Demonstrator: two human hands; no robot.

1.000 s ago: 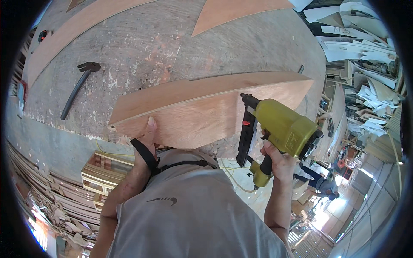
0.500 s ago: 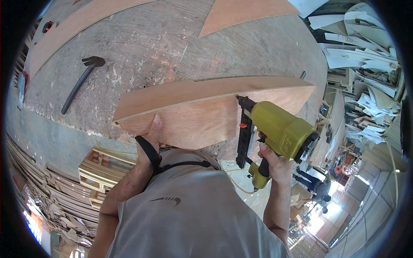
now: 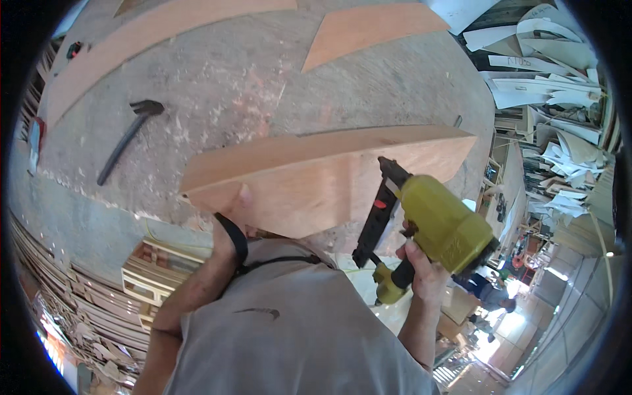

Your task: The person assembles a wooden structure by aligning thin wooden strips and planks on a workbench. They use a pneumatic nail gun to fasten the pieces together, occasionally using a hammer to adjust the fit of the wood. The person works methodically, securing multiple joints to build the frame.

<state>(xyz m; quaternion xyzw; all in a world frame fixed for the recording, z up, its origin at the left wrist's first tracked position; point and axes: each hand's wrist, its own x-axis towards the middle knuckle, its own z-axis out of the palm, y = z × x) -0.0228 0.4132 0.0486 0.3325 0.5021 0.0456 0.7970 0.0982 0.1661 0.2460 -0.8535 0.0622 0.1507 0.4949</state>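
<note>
A curved plywood box piece (image 3: 296, 194) stands on the worktable, its broad face toward me. My left hand (image 3: 232, 217) grips its near left part, the thumb lying on that face and the other fingers hidden. A black strap (image 3: 232, 237) is at the left wrist. In my right hand (image 3: 424, 275) is a yellow-green nail gun (image 3: 449, 227), held by its black handle. The gun's black nose points at the right half of the plywood, just below the top edge; whether it touches I cannot tell.
A claw hammer (image 3: 128, 141) lies on the table's left side. Flat plywood pieces (image 3: 375, 29) rest toward the far edge, and a tape measure (image 3: 74, 49) is at far left. Slatted wooden frames (image 3: 141, 283) stand below on the left. White offcuts (image 3: 540, 85) are stacked at right; another person (image 3: 490, 293) is beyond.
The nail gun has moved right and slightly toward me, its nose leaving the plywood's top edge. In the picture the plywood and table sit a little lower. My left hand keeps its grip.
</note>
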